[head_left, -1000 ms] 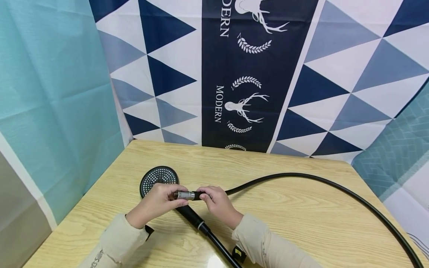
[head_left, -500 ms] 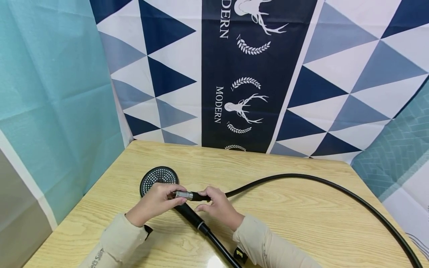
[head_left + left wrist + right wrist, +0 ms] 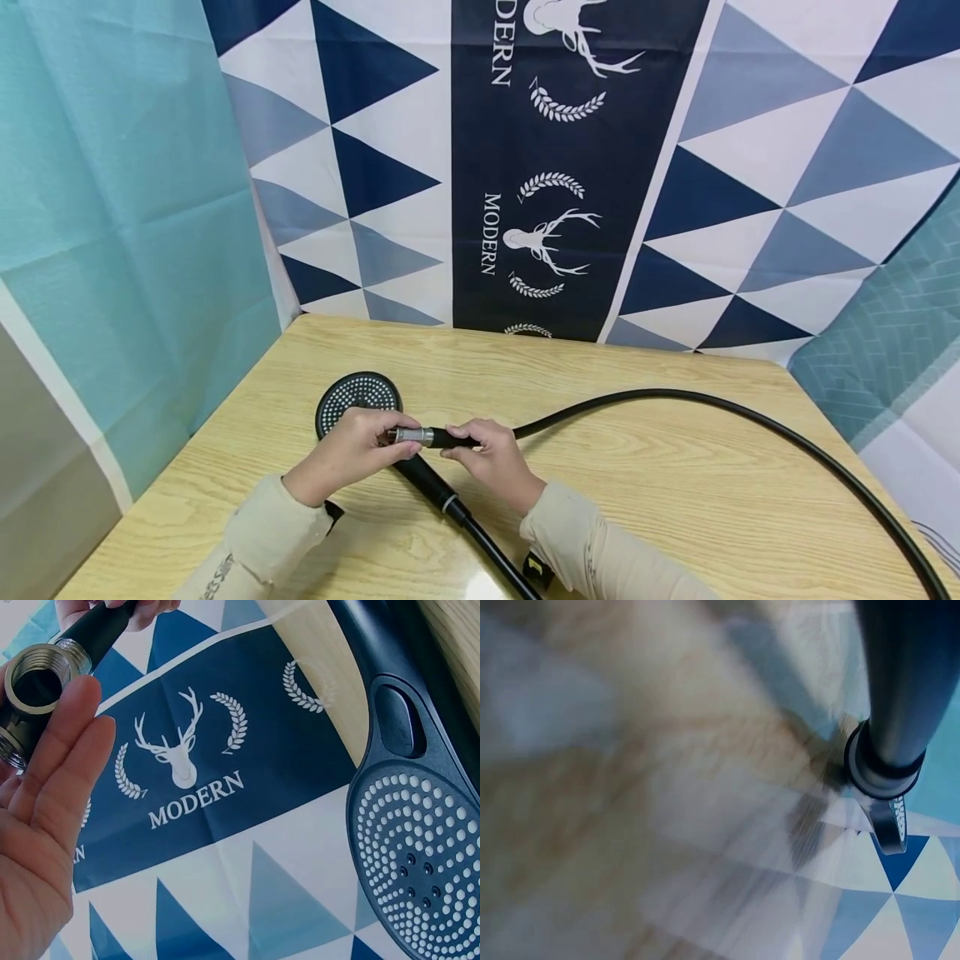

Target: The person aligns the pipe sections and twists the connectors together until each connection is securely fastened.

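Observation:
In the head view my left hand [image 3: 348, 450] grips a short silver fitting [image 3: 411, 435] between thumb and fingers. The left wrist view shows a threaded metal mouth [image 3: 66, 660] on it and a dark body below. Butted against its right side is the black end sleeve [image 3: 448, 439] of a hose. My right hand [image 3: 491, 458] pinches that sleeve with thumb and fingers. Just beneath the left hand lies a black hand shower [image 3: 360, 390], its nozzle face up, its handle [image 3: 423, 483] slanting toward the lower right. The right hand is outside the right wrist view.
The black hose [image 3: 675, 393] arcs rightward across the wooden table [image 3: 637, 475] and over its right edge. A second black tube [image 3: 495, 550] runs from the shower handle to the front edge. Patterned cloth [image 3: 390, 150] hangs behind, and teal cloth [image 3: 135, 208] at the left.
My right thumb and fingers loosened from the sleeve half a second ago and now grip it again, slightly farther right. The left hand keeps its hold on the fitting.

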`<state>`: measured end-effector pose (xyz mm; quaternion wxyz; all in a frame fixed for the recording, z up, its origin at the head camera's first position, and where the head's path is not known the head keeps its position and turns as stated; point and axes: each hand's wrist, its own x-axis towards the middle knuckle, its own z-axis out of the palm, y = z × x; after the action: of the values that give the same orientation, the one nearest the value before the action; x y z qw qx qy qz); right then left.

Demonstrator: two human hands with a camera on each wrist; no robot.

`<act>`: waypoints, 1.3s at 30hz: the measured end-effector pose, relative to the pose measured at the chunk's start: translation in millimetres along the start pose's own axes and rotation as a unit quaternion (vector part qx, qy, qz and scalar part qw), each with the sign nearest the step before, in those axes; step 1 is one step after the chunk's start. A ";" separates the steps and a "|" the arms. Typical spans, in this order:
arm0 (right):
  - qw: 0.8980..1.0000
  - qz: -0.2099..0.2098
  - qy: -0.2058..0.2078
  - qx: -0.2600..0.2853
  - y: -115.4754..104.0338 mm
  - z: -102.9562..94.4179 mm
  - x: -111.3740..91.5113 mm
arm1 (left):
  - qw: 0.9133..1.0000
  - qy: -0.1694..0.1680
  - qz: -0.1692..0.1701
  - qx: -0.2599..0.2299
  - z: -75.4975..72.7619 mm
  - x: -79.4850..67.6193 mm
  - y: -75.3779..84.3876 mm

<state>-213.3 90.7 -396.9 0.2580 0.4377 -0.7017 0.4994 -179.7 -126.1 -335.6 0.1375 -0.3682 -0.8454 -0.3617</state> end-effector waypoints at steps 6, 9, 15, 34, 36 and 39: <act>1.000 0.005 -0.029 -0.009 -0.7 -4.3 -0.4 | 1.000 -0.009 -0.015 -0.013 -0.9 -1.3 1.6; 0.999 0.011 -0.035 -0.016 -0.5 -5.3 -1.1 | 1.000 -0.011 -0.016 -0.014 -0.7 -1.3 1.9; 0.999 0.016 -0.038 -0.020 2.0 -4.6 -2.6 | 1.000 -0.010 -0.017 -0.009 0.5 -1.2 0.3; 0.997 0.025 -0.061 -0.043 1.5 -6.0 -1.5 | 1.000 -0.007 0.002 0.010 -0.1 -0.1 -2.0; 0.997 0.025 -0.066 -0.044 1.7 -6.0 -1.3 | 1.000 -0.008 0.000 0.011 -0.2 -0.2 -1.5; 0.996 0.022 -0.073 -0.048 2.2 -6.4 -1.8 | 1.000 -0.008 -0.001 0.013 0.7 -0.4 -2.0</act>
<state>-214.8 97.6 -397.1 0.2162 0.4447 -0.7511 0.4374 -180.9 -126.7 -337.3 0.1352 -0.3687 -0.8515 -0.3476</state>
